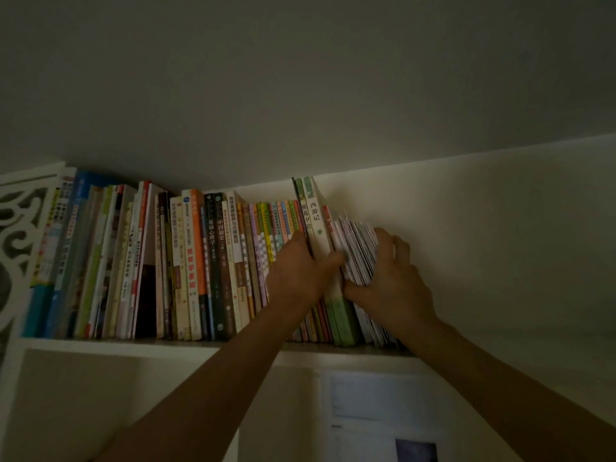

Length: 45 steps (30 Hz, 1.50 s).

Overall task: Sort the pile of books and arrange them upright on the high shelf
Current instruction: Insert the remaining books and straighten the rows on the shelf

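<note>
High shelf (100,343), upright books (186,261); left hand (296,271) flat, right hand (390,271) gripping thin booklets (358,251).

A carved white panel (15,235) at left; papers (376,418) taped below.

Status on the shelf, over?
Left hand braces the upright row. Right hand grips thin books at the row's right end, leaning. Nothing in the way.

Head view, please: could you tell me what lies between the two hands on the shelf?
In the head view, tall white and green books stand between the left hand and right hand.
</note>
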Each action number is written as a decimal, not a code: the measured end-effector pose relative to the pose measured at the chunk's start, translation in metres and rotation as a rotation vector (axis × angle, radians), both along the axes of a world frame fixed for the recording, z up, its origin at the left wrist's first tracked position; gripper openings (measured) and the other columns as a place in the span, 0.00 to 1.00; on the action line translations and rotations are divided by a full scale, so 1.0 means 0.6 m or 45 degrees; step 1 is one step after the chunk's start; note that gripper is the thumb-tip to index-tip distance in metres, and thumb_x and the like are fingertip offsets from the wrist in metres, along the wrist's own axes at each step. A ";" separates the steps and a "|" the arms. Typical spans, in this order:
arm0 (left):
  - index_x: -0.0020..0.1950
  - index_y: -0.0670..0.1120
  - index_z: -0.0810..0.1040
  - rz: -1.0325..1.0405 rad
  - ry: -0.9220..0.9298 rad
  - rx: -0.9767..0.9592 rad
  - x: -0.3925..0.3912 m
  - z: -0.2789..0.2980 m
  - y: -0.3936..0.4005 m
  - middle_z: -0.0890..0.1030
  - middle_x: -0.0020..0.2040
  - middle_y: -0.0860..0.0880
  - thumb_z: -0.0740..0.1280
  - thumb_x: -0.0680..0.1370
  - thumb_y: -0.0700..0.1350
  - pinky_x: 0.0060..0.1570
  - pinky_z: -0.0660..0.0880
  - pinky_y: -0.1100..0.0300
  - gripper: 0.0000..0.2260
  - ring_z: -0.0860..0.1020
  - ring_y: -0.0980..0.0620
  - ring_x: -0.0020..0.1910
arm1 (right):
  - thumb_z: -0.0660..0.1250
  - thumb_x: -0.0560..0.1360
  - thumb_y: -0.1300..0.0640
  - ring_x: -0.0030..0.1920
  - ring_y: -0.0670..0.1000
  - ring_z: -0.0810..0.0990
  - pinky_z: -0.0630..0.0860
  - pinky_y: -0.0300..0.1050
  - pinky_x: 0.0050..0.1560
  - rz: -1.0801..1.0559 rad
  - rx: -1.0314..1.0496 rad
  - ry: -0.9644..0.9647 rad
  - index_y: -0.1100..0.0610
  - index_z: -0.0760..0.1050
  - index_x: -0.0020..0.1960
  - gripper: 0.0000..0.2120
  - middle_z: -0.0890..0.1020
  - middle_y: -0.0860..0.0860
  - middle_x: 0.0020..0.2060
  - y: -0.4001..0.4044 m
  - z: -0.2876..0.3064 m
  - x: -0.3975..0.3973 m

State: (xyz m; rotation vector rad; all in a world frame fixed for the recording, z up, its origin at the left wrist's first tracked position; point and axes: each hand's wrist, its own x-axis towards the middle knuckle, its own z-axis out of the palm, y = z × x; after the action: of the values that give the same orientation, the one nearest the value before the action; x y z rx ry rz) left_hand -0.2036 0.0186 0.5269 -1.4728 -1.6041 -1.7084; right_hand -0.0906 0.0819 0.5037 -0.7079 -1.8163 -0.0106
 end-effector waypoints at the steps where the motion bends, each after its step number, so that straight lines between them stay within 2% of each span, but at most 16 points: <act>1: 0.50 0.47 0.71 0.038 0.001 0.015 0.004 -0.002 -0.002 0.77 0.46 0.51 0.69 0.72 0.55 0.42 0.77 0.56 0.15 0.77 0.51 0.43 | 0.70 0.67 0.40 0.62 0.59 0.71 0.74 0.56 0.57 0.004 -0.011 0.006 0.45 0.48 0.73 0.43 0.60 0.53 0.69 0.000 0.002 -0.001; 6: 0.50 0.47 0.70 0.150 0.023 0.206 0.025 -0.013 -0.029 0.76 0.44 0.52 0.68 0.71 0.55 0.34 0.73 0.63 0.15 0.75 0.55 0.40 | 0.73 0.67 0.50 0.56 0.57 0.74 0.72 0.47 0.48 0.085 -0.074 0.128 0.45 0.52 0.72 0.42 0.65 0.54 0.64 0.009 0.009 0.012; 10: 0.61 0.46 0.64 0.054 -0.086 0.233 0.047 -0.020 -0.031 0.72 0.55 0.50 0.68 0.72 0.52 0.48 0.75 0.56 0.23 0.73 0.53 0.51 | 0.74 0.67 0.49 0.55 0.58 0.75 0.71 0.46 0.46 0.075 -0.111 0.141 0.46 0.54 0.71 0.40 0.68 0.54 0.62 0.013 0.012 0.011; 14: 0.64 0.45 0.63 -0.135 -0.221 0.234 0.056 -0.019 -0.029 0.72 0.60 0.47 0.65 0.77 0.42 0.48 0.75 0.59 0.19 0.74 0.50 0.58 | 0.73 0.67 0.48 0.51 0.58 0.76 0.72 0.46 0.43 0.062 -0.123 0.182 0.47 0.56 0.70 0.38 0.73 0.55 0.56 0.016 0.011 0.013; 17: 0.63 0.46 0.64 -0.077 -0.165 0.355 0.057 -0.027 -0.058 0.73 0.56 0.50 0.64 0.77 0.42 0.45 0.76 0.59 0.16 0.75 0.53 0.52 | 0.73 0.68 0.50 0.51 0.58 0.77 0.72 0.45 0.41 0.075 -0.096 0.178 0.48 0.56 0.69 0.37 0.75 0.55 0.55 0.016 0.008 0.011; 21: 0.62 0.47 0.64 -0.069 -0.059 0.379 0.044 -0.017 -0.130 0.74 0.57 0.49 0.64 0.77 0.42 0.48 0.79 0.52 0.16 0.77 0.51 0.53 | 0.73 0.68 0.53 0.48 0.58 0.78 0.73 0.45 0.40 0.108 -0.073 0.168 0.50 0.57 0.69 0.35 0.77 0.56 0.54 0.003 0.007 0.000; 25: 0.60 0.47 0.65 -0.015 -0.026 0.446 0.017 -0.006 -0.206 0.73 0.52 0.53 0.63 0.77 0.41 0.44 0.77 0.58 0.13 0.76 0.53 0.49 | 0.72 0.69 0.53 0.45 0.57 0.78 0.74 0.45 0.38 0.121 -0.052 0.134 0.51 0.59 0.68 0.32 0.78 0.56 0.51 -0.016 0.006 -0.029; 28: 0.63 0.47 0.65 0.118 0.006 0.494 -0.017 -0.004 -0.251 0.72 0.53 0.53 0.64 0.77 0.42 0.41 0.77 0.59 0.16 0.74 0.55 0.49 | 0.71 0.71 0.53 0.45 0.58 0.79 0.77 0.48 0.41 0.188 -0.048 0.208 0.50 0.60 0.68 0.31 0.79 0.56 0.51 -0.021 0.005 -0.049; 32: 0.58 0.52 0.64 0.180 -0.081 0.534 -0.074 -0.015 -0.294 0.72 0.53 0.53 0.64 0.77 0.41 0.34 0.72 0.66 0.14 0.74 0.55 0.49 | 0.70 0.72 0.49 0.52 0.61 0.78 0.76 0.51 0.48 0.217 -0.048 0.294 0.50 0.58 0.72 0.33 0.76 0.58 0.57 -0.019 0.002 -0.068; 34: 0.62 0.50 0.65 0.169 -0.163 0.553 -0.097 -0.028 -0.311 0.72 0.54 0.53 0.64 0.77 0.41 0.35 0.72 0.66 0.16 0.74 0.55 0.49 | 0.67 0.73 0.42 0.56 0.62 0.75 0.74 0.52 0.52 0.206 -0.090 0.215 0.51 0.55 0.73 0.35 0.73 0.60 0.60 -0.017 0.005 -0.070; 36: 0.65 0.47 0.65 0.194 -0.203 0.562 -0.119 -0.040 -0.325 0.73 0.54 0.53 0.64 0.76 0.40 0.34 0.71 0.66 0.19 0.74 0.55 0.49 | 0.58 0.72 0.33 0.62 0.63 0.71 0.70 0.57 0.61 0.155 -0.182 0.123 0.53 0.54 0.73 0.38 0.68 0.61 0.66 -0.016 0.013 -0.065; 37: 0.66 0.47 0.65 0.208 -0.213 0.559 -0.130 -0.045 -0.331 0.73 0.54 0.53 0.64 0.77 0.40 0.34 0.72 0.66 0.19 0.74 0.54 0.49 | 0.54 0.72 0.30 0.67 0.64 0.66 0.64 0.62 0.66 0.053 -0.150 0.084 0.54 0.54 0.73 0.39 0.64 0.62 0.69 -0.019 0.016 -0.062; 39: 0.64 0.46 0.65 0.220 -0.229 0.544 -0.150 -0.051 -0.341 0.73 0.53 0.52 0.64 0.77 0.40 0.34 0.71 0.66 0.17 0.74 0.55 0.47 | 0.49 0.76 0.33 0.72 0.65 0.57 0.50 0.68 0.69 -0.198 0.199 0.061 0.58 0.57 0.73 0.36 0.59 0.63 0.72 -0.038 0.018 -0.067; 41: 0.62 0.47 0.66 0.211 -0.234 0.539 -0.170 -0.055 -0.348 0.73 0.52 0.53 0.64 0.77 0.40 0.34 0.70 0.67 0.16 0.74 0.56 0.45 | 0.50 0.76 0.41 0.68 0.67 0.64 0.54 0.71 0.67 -0.182 0.630 0.055 0.59 0.62 0.69 0.29 0.66 0.64 0.69 -0.075 0.018 -0.094; 43: 0.64 0.46 0.66 0.204 -0.247 0.532 -0.188 -0.055 -0.352 0.73 0.52 0.53 0.64 0.76 0.40 0.34 0.71 0.67 0.17 0.73 0.58 0.43 | 0.54 0.75 0.46 0.66 0.66 0.69 0.61 0.71 0.66 -0.062 0.783 -0.086 0.57 0.66 0.67 0.24 0.72 0.61 0.65 -0.108 0.021 -0.140; 45: 0.65 0.46 0.65 0.182 -0.251 0.526 -0.206 -0.053 -0.353 0.73 0.52 0.53 0.64 0.76 0.41 0.35 0.72 0.66 0.18 0.74 0.57 0.43 | 0.60 0.73 0.48 0.67 0.63 0.69 0.58 0.66 0.67 -0.020 0.890 -0.293 0.53 0.73 0.64 0.21 0.74 0.56 0.65 -0.129 0.020 -0.194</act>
State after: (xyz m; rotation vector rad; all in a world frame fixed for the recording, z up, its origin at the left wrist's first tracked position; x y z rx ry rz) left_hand -0.3273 -0.1931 0.4951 -0.9962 -1.3014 -1.9988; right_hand -0.2068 0.0045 0.5156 -0.2240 -1.8512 -0.7267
